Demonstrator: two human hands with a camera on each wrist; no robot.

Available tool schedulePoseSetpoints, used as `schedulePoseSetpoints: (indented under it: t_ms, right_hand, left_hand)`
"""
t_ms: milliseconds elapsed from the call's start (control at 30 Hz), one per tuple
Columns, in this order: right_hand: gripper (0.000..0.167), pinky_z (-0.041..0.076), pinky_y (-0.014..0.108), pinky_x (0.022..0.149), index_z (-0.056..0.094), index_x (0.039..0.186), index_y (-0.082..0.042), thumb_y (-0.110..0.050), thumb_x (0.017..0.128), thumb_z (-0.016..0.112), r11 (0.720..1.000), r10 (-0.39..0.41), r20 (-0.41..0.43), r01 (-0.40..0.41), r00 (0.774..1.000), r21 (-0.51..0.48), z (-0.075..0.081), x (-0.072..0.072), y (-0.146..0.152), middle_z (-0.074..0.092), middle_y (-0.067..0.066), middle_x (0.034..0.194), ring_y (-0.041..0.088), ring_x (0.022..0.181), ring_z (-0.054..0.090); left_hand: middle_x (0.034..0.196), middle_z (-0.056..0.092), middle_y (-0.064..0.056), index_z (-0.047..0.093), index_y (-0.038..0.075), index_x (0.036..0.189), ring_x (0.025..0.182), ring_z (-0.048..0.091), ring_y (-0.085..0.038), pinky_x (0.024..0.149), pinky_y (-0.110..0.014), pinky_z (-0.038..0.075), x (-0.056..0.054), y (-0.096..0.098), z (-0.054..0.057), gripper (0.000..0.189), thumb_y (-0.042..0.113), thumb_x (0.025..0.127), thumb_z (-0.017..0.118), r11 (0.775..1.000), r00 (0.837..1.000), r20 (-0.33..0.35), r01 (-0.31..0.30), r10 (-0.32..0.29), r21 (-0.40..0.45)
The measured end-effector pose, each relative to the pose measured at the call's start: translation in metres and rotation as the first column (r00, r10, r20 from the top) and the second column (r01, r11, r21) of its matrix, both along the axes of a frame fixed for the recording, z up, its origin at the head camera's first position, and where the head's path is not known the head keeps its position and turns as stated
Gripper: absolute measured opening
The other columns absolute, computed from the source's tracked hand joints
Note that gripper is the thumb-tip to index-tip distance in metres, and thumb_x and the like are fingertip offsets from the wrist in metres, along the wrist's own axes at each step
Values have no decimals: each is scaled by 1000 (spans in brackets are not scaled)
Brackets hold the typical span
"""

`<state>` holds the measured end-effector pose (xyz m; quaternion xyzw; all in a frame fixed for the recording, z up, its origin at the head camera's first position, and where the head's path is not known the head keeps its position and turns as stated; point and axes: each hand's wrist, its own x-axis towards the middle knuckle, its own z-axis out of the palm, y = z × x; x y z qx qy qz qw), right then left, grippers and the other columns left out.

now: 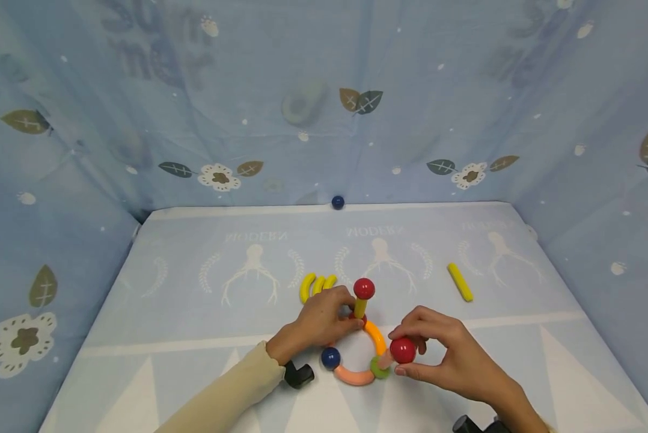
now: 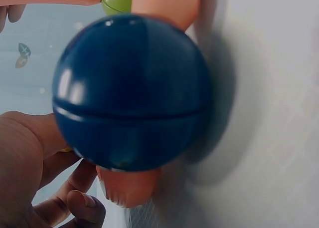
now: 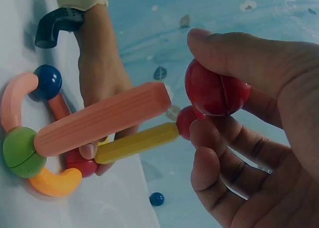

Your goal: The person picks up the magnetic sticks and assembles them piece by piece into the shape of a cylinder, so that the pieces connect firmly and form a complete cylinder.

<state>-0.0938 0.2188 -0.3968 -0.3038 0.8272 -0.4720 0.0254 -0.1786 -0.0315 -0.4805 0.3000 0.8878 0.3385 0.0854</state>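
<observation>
Curved sticks and balls form a ring on the table: a blue ball (image 1: 331, 358), a green ball (image 1: 380, 367), a pink curved stick (image 1: 354, 377) and an orange curved stick (image 1: 377, 338). With finger and thumb, my left hand (image 1: 324, 316) pinches the ring's lower red ball (image 3: 82, 163). A yellow stick (image 3: 137, 144) stands on that ball, topped by another red ball (image 1: 364, 288). From the green ball rises a straight pink stick (image 3: 104, 119). My right hand (image 1: 443, 346) holds a red ball (image 3: 218, 88) by the stick's top end, a small gap between them.
Several yellow curved sticks (image 1: 306, 287) lie just behind my left hand. A straight yellow stick (image 1: 460, 282) lies farther back on the right. One dark blue ball (image 1: 338, 202) sits at the table's back edge, against the patterned curtain (image 1: 324, 144).
</observation>
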Motion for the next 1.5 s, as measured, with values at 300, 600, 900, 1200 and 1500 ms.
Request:
schedulePoseSetpoints:
  t_ms: [300, 600, 900, 1200, 1500]
  right_hand:
    - [40, 48, 24, 60, 68, 114, -29, -30, 78, 84, 1000, -6, 22, 5, 1000, 24, -1, 3, 0, 58, -10, 100, 8, 74, 53]
    - [40, 47, 24, 59, 68, 117, -19, -9, 80, 82, 964, -249, -161, 260, 955, 54, -19, -16, 35, 61, -6, 102, 9, 74, 54]
    - [51, 45, 49, 61, 59, 123, 11, -17, 85, 77, 649, -631, -256, 679, 733, 344, -83, -51, 87, 57, 31, 107, 39, 80, 57]
    - [34, 42, 36, 53, 67, 111, 12, -12, 87, 71, 564, -721, -135, 689, 680, 454, -96, -63, 84, 62, 20, 90, 28, 67, 55]
    - [37, 51, 22, 60, 59, 127, 7, -13, 96, 65, 605, -594, 533, 771, 602, -197, -73, -14, 73, 66, 4, 97, 12, 75, 60]
  left_hand:
    - [88, 59, 9, 75, 23, 96, 77, 55, -10, 62, -22, 43, 1, 1, 2, 15, 33, 84, 79, 1000, 1000, -9, -3, 3, 8]
    - [89, 61, 7, 75, 22, 96, 77, 55, -10, 62, -22, 43, 2, 3, 1, 16, 32, 84, 79, 1000, 1000, -31, -1, 1, 9]
    - [86, 59, 9, 75, 20, 98, 71, 49, -5, 60, -21, 42, 3, 2, 2, 20, 32, 83, 80, 999, 1000, -22, -6, 6, -37]
    - [86, 59, 11, 76, 21, 98, 72, 50, -6, 59, -22, 41, 1, 0, 1, 20, 33, 83, 80, 1000, 1000, -7, -3, 3, -24]
    - [86, 59, 10, 77, 22, 98, 72, 49, -6, 59, -22, 40, 1, -1, 1, 19, 34, 83, 80, 1000, 1000, 5, -1, 1, -21]
